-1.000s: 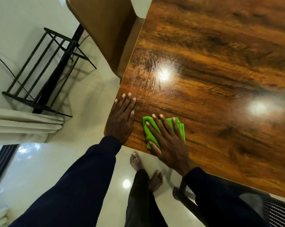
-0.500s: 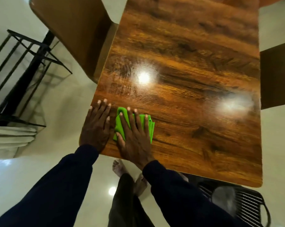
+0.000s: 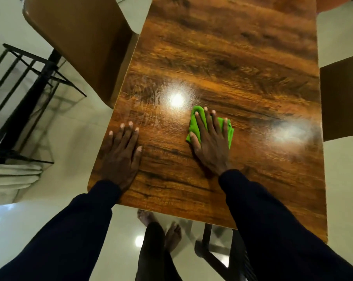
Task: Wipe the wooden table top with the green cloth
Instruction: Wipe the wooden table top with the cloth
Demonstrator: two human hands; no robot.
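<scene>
Fingers [image 3: 207, 120] of our right hand [image 3: 211, 145] press spread and straight on the green cloth [image 3: 230, 131]; the wooden table top [image 3: 232, 57] stretches lengthwise toward its far edge.

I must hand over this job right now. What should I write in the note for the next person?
Left hand: flat on the table near its left edge, fingers straight, holding nothing.
Right hand: flat on the cloth, fingers straight, pressing it to the table.
Cloth: bunched under the right hand, about mid-width in the near half of the table.
Done: wipe streaks show on the near left part.
Left: the far half and the right side show no streaks, so they probably need wiping.
</scene>
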